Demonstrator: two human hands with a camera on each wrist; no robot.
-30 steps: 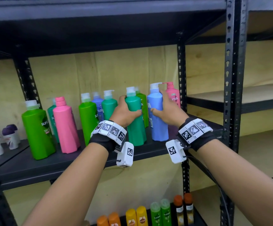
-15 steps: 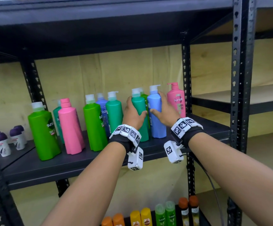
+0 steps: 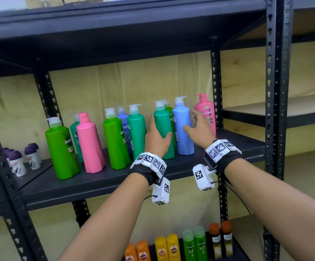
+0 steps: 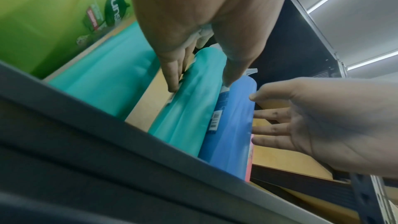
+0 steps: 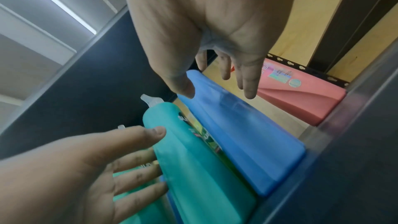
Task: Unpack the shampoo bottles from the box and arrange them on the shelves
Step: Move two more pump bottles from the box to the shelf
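Middle shelf [image 3: 100, 187] carries a row of upright pump bottles. Left hand [image 3: 157, 137] at the left side of 1 bottle [image 3: 164, 132]; a second bottle [image 3: 183, 129] stands touching it on the right, with the right hand [image 3: 200, 129] at that one's right side. A third bottle [image 3: 206, 112] stands further right and back, beside the rear post [image 3: 217, 87]. Small jars [image 3: 18, 162] sit far left. Lower shelf holds smaller bottles [image 3: 171, 247] in pairs.

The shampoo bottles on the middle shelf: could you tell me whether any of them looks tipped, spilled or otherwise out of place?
Nothing stands out. The teal bottle and blue bottle stand upright side by side on the shelf, as do the others. No spill shows. The left hand and right hand have straight fingers.
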